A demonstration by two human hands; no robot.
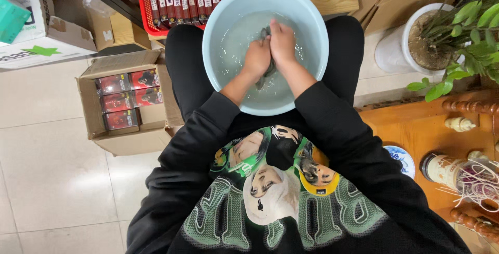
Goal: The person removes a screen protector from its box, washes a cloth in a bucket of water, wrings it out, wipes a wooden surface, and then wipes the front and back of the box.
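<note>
Pale glossy floor tiles (pixel 47 181) run under the seated person, whose lap carries a round light-blue plastic basin (pixel 218 25) part-filled with cloudy water. To the person's left stands an open brown cardboard box (pixel 135 139) packed with small dark red packages, and beyond the basin a red plastic crate (pixel 143 4) holds a row of dark red tubes. To the right, a white pot with a green leafy plant (pixel 395 51) stands on the floor beside a low orange-brown wooden table (pixel 416 129) carrying a blue-and-white dish (pixel 403 160).

Both hands are in the water — pressed together over the middle of the basin. The left hand (pixel 257 59) is curled shut around a dark grey wet cloth (pixel 269 69); the right hand (pixel 283 43) is likewise closed on the cloth's upper end, knuckles touching the left.
</note>
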